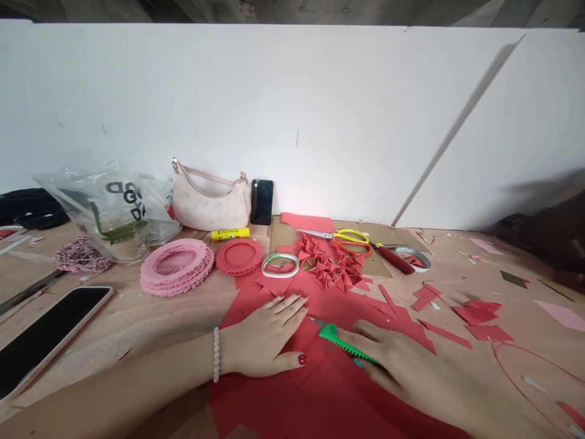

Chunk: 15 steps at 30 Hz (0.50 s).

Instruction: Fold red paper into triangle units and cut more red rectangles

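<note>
My left hand (269, 338) lies flat with fingers stretched over red paper (256, 402) on the table. My right hand (388, 360) is wrapped round a green utility knife (347, 344). Its blade points left, close to my left fingers, and its tip is at the red paper. Just beyond my hands sits a pile of folded red paper pieces (331, 268). A roll of white tape (280, 266) stands near my left fingertips. Part of the knife's handle is hidden by my right hand.
Behind lie scissors (351, 238), a red-handled tool (397, 258), a glue stick (230, 234), pink paper rings (176, 265) and a red ring (239, 256). A handbag (212, 201) leans on the wall. At left is a phone (50, 338); red scraps (478, 312) lie at right.
</note>
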Tool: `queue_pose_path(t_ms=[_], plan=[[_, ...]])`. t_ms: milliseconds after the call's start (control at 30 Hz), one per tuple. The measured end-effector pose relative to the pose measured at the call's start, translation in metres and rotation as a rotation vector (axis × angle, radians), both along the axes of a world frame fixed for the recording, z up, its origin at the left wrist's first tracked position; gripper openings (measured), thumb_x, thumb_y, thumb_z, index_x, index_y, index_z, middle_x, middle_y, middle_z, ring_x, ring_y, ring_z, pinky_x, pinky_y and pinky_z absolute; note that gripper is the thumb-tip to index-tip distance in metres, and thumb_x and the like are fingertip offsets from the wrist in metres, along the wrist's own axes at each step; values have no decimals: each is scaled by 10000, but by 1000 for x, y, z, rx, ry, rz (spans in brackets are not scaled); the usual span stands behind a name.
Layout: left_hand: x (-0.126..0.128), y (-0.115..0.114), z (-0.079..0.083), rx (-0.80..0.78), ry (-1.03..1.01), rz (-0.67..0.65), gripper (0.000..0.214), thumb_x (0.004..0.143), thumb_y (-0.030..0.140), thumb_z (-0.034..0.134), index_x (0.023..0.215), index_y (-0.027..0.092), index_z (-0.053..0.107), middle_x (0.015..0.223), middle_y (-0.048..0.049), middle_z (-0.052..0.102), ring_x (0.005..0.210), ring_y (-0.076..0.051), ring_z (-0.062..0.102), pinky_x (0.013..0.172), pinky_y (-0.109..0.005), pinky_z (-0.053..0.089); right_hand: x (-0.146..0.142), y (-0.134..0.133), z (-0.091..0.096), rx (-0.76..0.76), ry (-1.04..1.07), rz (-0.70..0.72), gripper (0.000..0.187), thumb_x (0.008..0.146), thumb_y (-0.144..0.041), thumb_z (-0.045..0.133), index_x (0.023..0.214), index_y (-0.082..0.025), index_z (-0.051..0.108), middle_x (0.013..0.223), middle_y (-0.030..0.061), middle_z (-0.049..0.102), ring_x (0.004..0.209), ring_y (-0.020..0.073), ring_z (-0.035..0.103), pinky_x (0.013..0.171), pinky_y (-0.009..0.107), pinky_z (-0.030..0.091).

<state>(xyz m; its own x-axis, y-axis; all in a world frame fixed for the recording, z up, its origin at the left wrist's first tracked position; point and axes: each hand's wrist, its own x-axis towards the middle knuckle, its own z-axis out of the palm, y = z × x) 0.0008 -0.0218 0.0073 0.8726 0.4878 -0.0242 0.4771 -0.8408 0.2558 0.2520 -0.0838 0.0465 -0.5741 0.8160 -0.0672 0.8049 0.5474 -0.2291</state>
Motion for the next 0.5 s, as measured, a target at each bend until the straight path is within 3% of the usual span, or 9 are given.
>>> queue_pose_path(t_ms=[133,500], plan=[[0,0,-2,3,14,-3,730,856,556,243,1382,60,147,1437,-153,89,1326,-256,72,1083,-395,121,5,2,-4,19,-11,10,509,836,-149,411,1295,-365,374,899,32,618,797,190,625,658,284,496],[-1,1,-5,17,-4,-12,725,861,553,228,1385,62,132,1440,-154,80,1327,-262,64,1083,-395,109,4,3,-14,95,-50,29,531,826,-131,416,1305,-353,363,955,49,620,790,191,632,647,291,514]])
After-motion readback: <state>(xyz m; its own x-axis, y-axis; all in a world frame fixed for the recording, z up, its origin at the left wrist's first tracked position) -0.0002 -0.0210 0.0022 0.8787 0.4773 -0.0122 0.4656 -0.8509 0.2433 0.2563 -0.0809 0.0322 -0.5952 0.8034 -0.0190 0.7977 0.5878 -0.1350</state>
